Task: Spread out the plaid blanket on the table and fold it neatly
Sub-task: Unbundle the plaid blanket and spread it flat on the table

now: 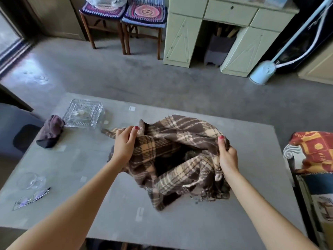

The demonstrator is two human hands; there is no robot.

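Observation:
A brown and cream plaid blanket (173, 159) lies bunched in a loose heap on the middle of the grey table (90, 204). My left hand (124, 147) grips the heap's left side, thumb on top and fingers tucked under the fabric. My right hand (227, 156) pinches a gathered fold on the heap's right side. Both forearms reach in from the near edge. A fringed edge of the blanket trails toward the front right.
On the table's left side sit a cut-glass dish (82, 113), a crumpled purple-grey cloth (51, 131), a clear glass (31, 180) and spectacles (31, 198). Two cushioned chairs (124, 15) and a pale green cabinet (225, 33) stand beyond. A patterned seat (313, 152) is at right.

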